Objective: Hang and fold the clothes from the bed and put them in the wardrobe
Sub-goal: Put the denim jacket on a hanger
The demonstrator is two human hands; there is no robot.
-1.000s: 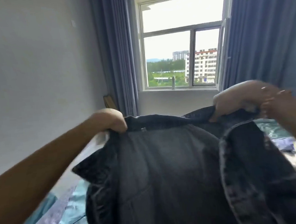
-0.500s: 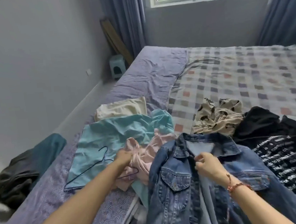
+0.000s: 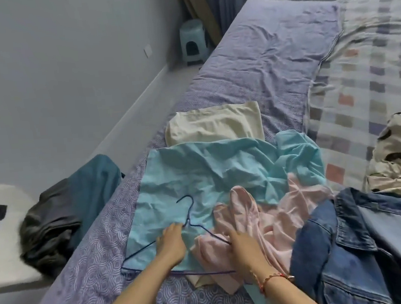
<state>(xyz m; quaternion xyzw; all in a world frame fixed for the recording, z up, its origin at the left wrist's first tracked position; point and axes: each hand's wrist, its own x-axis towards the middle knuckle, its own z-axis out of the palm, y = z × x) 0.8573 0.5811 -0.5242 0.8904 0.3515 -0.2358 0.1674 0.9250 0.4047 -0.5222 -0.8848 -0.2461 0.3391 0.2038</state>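
On the crumpled turquoise cloth garment (image 3: 220, 169), the left hand (image 3: 171, 240) touches the thin dark-blue wire hanger (image 3: 188, 218) at its neck, bar lying crosswise. The right hand (image 3: 245, 245) covers its right tip on the pale-pink top (image 3: 286, 217). Neither grip is clear.

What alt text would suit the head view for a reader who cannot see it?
A person's left hand holds a thin blue wire hanger and the right hand touches a pink garment, both lying on a light turquoise garment on a bed with a purple patterned sheet. A blue denim jacket lies to the right.
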